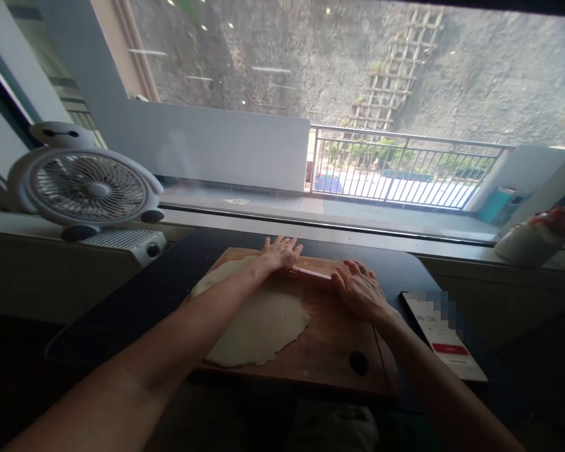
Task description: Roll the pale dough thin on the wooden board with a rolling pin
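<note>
A wide, thin sheet of pale dough (pixel 263 320) with an uneven edge lies on a wooden board (pixel 329 351). Across the board's far part runs a slim reddish rolling pin (pixel 313 277), visible only between my hands. My left hand (pixel 281 253) rests palm down over the pin's left part, fingers stretched out. On the pin's right end lies my right hand (pixel 358 287), also flat, with its fingers extended forward. Neither hand wraps its fingers round the pin. My left forearm hides part of the dough. The board has a dark round hole near its front right corner.
The board sits on a dark table (pixel 162 285). A phone (pixel 445 345) showing a timer lies at the right edge. A white fan (pixel 94 188) stands at the left. A white pot-like object (pixel 522 243) is on the sill at right, by the large window.
</note>
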{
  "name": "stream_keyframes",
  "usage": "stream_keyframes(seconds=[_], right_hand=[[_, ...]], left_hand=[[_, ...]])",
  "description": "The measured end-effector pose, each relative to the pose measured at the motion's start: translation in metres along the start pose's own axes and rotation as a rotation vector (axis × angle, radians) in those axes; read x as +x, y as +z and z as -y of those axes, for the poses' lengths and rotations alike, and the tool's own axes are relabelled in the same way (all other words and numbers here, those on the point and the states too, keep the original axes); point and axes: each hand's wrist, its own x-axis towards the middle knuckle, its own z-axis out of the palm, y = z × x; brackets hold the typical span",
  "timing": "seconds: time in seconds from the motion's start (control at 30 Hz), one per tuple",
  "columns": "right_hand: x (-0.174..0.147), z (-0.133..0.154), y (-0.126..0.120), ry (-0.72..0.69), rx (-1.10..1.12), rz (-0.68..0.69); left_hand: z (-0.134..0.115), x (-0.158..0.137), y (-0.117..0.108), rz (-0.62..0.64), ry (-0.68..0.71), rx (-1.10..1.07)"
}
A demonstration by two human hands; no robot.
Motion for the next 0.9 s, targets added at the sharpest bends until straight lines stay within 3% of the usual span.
stream_keyframes(seconds=[0.1,0.2,0.3,0.43,0.53,0.63,0.83,0.9], right_hand=[[-0.029,0.006,-0.002,-0.095,0.021,0.003],[-0.069,0.014,-0.005,-0.219,0.048,0.013],[-0.080,0.017,-0.009,-0.250,0.067,0.028],[-0.034,0.003,-0.006,-0.133,0.060,0.069],[0.011,-0.013,-0.002,-0.004,0.065,0.118],[0.023,-0.018,-0.001,0.034,0.072,0.136],[-0.049,-0.001,-0.006,-0.207,0.163,0.076],[-0.056,-0.003,-0.010,-0.254,0.217,0.102]], left_hand=[[0.010,-0.031,0.004,0.051,0.109,0.015],[0.021,-0.075,0.009,0.020,0.251,0.023],[0.022,-0.087,0.010,-0.001,0.258,0.026],[0.011,-0.029,0.007,0.063,0.137,0.042],[0.003,0.025,0.004,0.007,0.017,0.016],[0.003,0.039,0.006,-0.087,0.025,0.003],[0.018,-0.050,0.017,-0.110,0.293,0.040],[0.019,-0.062,0.017,-0.126,0.323,0.058]])
